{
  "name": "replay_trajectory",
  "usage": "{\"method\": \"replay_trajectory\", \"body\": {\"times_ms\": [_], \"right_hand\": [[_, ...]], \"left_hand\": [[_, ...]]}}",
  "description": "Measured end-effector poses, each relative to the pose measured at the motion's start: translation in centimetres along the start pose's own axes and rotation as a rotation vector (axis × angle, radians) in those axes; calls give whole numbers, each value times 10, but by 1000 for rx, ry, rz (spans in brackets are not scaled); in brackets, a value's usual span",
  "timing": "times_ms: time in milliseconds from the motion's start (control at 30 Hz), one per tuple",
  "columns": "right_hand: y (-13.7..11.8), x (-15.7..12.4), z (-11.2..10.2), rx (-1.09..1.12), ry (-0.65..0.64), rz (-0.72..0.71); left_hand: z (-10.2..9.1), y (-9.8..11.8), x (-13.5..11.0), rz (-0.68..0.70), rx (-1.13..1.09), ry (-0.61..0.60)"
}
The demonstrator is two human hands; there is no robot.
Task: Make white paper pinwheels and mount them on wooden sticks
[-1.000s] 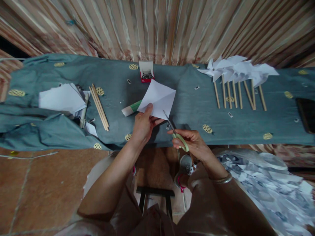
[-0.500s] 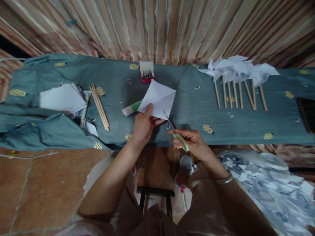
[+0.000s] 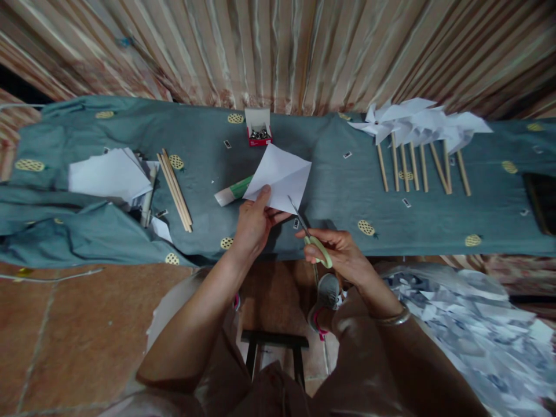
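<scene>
My left hand [image 3: 255,223] pinches the near left edge of a white square sheet of paper [image 3: 280,174], thumb on top and fingers beneath. Faint creases cross the sheet. In my right hand [image 3: 336,250] is a pair of scissors [image 3: 319,250] with light green handles. Their blades reach the sheet's near corner, pointing up and left; how far apart the blades are I cannot tell. Partly under the paper lies a green and white tube [image 3: 234,191]. Just beyond the sheet stands a small red and white box [image 3: 259,136] of metal pins, its lid up.
Several paper pinwheels [image 3: 417,124] on wooden sticks lie at the right. On the left are a stack of white paper [image 3: 110,174] and a few loose sticks [image 3: 176,191]. A dark phone-like object [image 3: 541,202] rests at the far right. Below is a bag of paper pieces [image 3: 478,330].
Hardly anything differs. The sheet's near corner sits very slightly lower by the scissor blades, and both hands keep their hold.
</scene>
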State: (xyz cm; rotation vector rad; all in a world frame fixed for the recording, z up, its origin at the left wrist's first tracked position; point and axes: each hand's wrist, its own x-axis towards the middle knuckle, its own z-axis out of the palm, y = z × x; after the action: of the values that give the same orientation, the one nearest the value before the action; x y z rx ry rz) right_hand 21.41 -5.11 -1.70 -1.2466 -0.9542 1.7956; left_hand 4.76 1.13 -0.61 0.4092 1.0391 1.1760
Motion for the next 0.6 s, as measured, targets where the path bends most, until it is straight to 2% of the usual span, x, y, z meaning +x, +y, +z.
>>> {"method": "replay_trajectory", "body": {"times_ms": [167, 600], "right_hand": [[0, 1, 0, -17, -3, -27], [-7, 0, 0, -3, -6, 29]], "left_hand": [[0, -3, 0, -13, -3, -8], [0, -5, 4, -53, -26, 18]]}}
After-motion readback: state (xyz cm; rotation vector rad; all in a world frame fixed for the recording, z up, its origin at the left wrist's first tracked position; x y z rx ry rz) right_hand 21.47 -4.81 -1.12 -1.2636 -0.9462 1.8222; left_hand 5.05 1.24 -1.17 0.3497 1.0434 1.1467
